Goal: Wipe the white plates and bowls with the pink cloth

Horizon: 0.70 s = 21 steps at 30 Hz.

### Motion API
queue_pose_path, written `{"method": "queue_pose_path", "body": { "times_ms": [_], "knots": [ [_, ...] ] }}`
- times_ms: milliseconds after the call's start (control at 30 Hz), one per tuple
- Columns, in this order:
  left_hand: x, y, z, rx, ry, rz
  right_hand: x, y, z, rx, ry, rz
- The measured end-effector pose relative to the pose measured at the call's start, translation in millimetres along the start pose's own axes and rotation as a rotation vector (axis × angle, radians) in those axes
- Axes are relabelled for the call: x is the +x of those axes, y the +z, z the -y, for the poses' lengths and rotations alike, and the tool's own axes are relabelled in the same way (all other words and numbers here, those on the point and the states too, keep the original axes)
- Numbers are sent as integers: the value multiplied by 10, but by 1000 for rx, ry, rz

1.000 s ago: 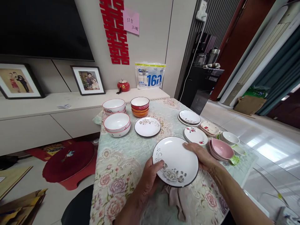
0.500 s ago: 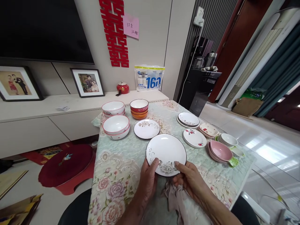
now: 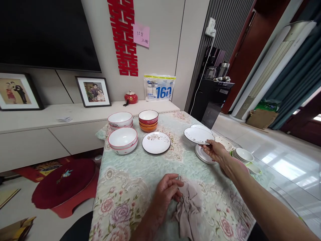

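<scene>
My right hand [image 3: 215,150] grips the near edge of a white plate [image 3: 198,134] with a dark rim and floral pattern. It is held slightly tilted over a stack of similar plates [image 3: 204,127], which it partly covers. Whether the two touch, I cannot tell. Under my right hand is a stack of small white plates [image 3: 202,154]. My left hand [image 3: 168,188] hovers near the table's middle, fingers loosely bent and apart, holding nothing. Right beside it lies a crumpled greyish-pink cloth [image 3: 189,209]. Another floral plate [image 3: 155,143] rests on the tablecloth further back.
White bowls with red rims [image 3: 122,139] and a stack of red and orange bowls [image 3: 148,121] stand at the back left. Small white bowls [image 3: 244,155] and shallow dishes [image 3: 224,143] sit on the right. Behind is a ledge [image 3: 100,113] with a printed packet [image 3: 159,87].
The plate has moved from both hands at the middle to the back right in my right hand only. My left hand has let go and stays near the cloth.
</scene>
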State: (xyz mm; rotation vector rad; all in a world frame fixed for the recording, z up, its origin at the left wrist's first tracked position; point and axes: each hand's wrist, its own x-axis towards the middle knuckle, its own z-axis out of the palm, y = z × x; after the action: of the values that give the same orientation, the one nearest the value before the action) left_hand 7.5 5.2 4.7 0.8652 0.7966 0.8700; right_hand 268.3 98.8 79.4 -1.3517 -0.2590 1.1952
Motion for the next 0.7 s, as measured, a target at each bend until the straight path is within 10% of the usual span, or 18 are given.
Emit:
{"method": "queue_pose_path", "body": {
  "times_ms": [700],
  "knots": [
    [44, 21, -27, 41, -47, 30, 747, 26, 190, 82, 144, -58]
  ]
}}
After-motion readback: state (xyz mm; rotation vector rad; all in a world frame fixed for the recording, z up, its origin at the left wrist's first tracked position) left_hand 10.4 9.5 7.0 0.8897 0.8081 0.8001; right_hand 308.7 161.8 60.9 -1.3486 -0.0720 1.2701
